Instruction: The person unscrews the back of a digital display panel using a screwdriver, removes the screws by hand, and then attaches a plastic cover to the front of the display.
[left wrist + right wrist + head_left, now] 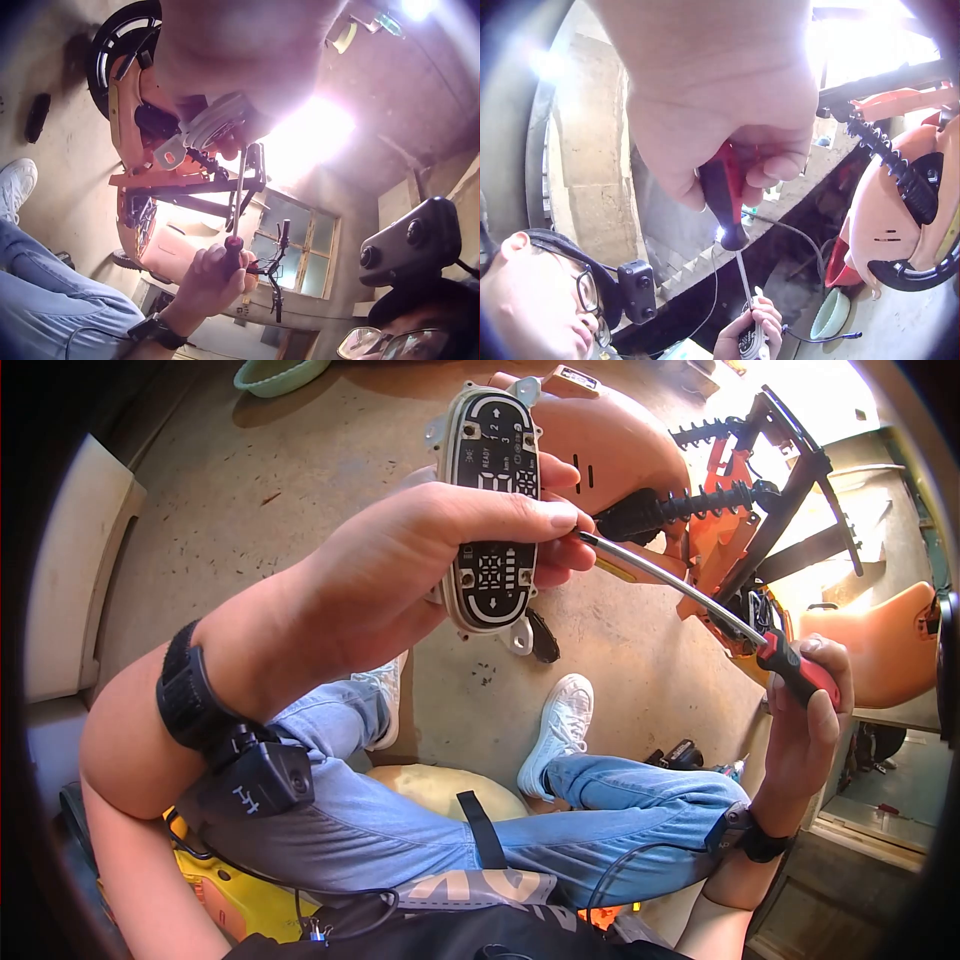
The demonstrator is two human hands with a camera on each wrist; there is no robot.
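Observation:
An oval display panel with a black face and pale rim is gripped by my left hand, thumb across its front and fingers behind. My right hand pinches the red and black handle of a screwdriver, whose shaft runs to the left thumb and fingertips beside the panel's edge. In the left wrist view a pale tab sticks out from the panel. The right wrist view shows the right hand curled round the handle; whether the tip touches a screw cannot be told.
An orange vehicle frame with a black spring shock absorber stands at the right, near orange body panels. A pale green bowl lies on the floor at the top. White shoes and legs in jeans are below the hands.

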